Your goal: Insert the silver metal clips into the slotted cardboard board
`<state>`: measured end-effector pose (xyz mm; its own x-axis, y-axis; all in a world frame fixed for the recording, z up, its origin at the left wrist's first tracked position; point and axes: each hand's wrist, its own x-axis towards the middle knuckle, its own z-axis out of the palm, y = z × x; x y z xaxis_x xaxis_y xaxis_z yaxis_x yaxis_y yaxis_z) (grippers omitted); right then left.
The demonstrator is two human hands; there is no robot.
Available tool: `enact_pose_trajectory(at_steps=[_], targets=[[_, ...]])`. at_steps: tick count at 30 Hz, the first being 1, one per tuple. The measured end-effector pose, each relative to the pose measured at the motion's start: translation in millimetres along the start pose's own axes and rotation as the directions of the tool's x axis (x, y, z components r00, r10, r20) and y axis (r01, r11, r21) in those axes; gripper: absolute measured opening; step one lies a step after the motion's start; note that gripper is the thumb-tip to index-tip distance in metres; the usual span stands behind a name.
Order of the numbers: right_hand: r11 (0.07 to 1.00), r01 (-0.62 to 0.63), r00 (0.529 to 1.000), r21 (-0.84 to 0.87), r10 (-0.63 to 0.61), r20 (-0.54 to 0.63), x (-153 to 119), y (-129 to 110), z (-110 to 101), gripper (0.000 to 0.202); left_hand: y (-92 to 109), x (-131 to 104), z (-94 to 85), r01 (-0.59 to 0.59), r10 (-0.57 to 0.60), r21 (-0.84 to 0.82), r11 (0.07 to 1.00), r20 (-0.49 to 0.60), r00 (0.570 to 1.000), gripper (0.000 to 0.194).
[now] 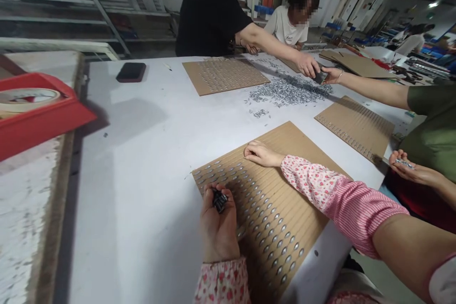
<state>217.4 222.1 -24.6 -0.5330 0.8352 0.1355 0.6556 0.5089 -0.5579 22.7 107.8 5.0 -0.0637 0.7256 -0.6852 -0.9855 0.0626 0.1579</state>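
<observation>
My left hand [220, 221] is cupped palm up around a small heap of dark, shiny metal pieces [220, 199], above the near-left part of a cardboard sheet [302, 152]. Rows of small silver, leaf-shaped metal pieces [276, 218] sit on the grooved sheet toward its left and near side. Farther up the same sheet, my right hand [262, 154] rests with its fingers bent and closed together over the bare grooves. Whatever its fingertips may hold is hidden.
A loose pile of silver pieces [288, 90] lies on the white table [142, 152] beyond my sheet. Other cardboard sheets [224, 76] lie in front of co-workers. Two co-workers' hands [309, 66] meet over a dark block. A red tray [46, 109] stands left, near a black phone-like object [131, 72].
</observation>
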Motion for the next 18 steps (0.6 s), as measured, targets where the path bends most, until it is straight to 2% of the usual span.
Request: enact_pose_trajectory(at_steps=[3, 5, 10, 14, 18], targets=[[0.982, -0.105, 0.994, 0.154, 0.104, 0.02, 7.2, -12.5, 0.7, 0.019, -12.9, 0.5, 0.3, -0.026, 0.026, -0.001, 1.0, 0.001, 1.0, 0.018], [0.971, -0.132, 0.99, 0.2, 0.12, 0.067, 15.6, -22.1, 3.0, 0.02, -19.2, -0.2, 0.6, -0.019, 0.019, -0.006, 1.0, 0.007, 1.0, 0.016], [0.991, -0.116, 0.981, 0.06, 0.105, 0.161, 35.1, -39.0, 15.5, 0.016, -23.8, -5.8, 3.3, 0.032, -0.032, -0.045, 0.998, 0.018, 0.999, 0.022], [0.994, -0.082, 0.985, -0.07, 0.091, 0.144, 38.5, -43.5, 22.8, 0.014, -23.4, -8.6, 5.2, 0.048, -0.047, -0.069, 0.996, 0.01, 0.999, 0.022], [0.992, -0.102, 0.988, -0.079, 0.11, 0.104, 37.9, -46.5, 25.7, 0.01, -24.1, -8.8, 5.4, 0.05, -0.052, -0.061, 0.997, -0.027, 0.998, 0.02]])
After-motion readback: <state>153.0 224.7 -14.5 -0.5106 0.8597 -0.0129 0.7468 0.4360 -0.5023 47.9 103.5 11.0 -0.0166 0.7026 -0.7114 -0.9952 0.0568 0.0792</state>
